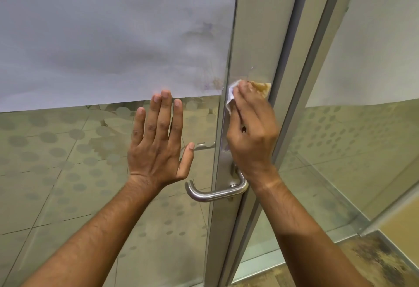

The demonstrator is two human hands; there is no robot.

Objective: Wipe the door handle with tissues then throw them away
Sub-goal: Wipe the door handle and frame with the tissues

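**Tissue working above the lever, not on it**

Two bare forearms are filling the lower part of the frame, nearest the camera, and reaching up toward the door. At centre left, the left hand [158,143] is lying flat against the glass panel [68,150], fingers straight and spread, holding nothing and bracing the door. Behind the glass, a frosted film [102,37] is covering the upper left, with dotted patterning below it.

Just right of that hand, low in the centre, the door handle [213,192] is projecting leftward from the metal door frame [256,37]; nothing is touching its lever. Above it, right of centre, the right hand [251,132] is gripping a white tissue [231,96] with curled fingers and pressing it against the frame's edge, well above the lever. Further right, a second glass pane [362,127] is standing at an angle.

Judging from this, the wipe is running along the frame, so the lever itself could be missed. A thin tissue rubbed hard on a metal edge could tear or shed bits, and the door may swing if the bracing palm slips.
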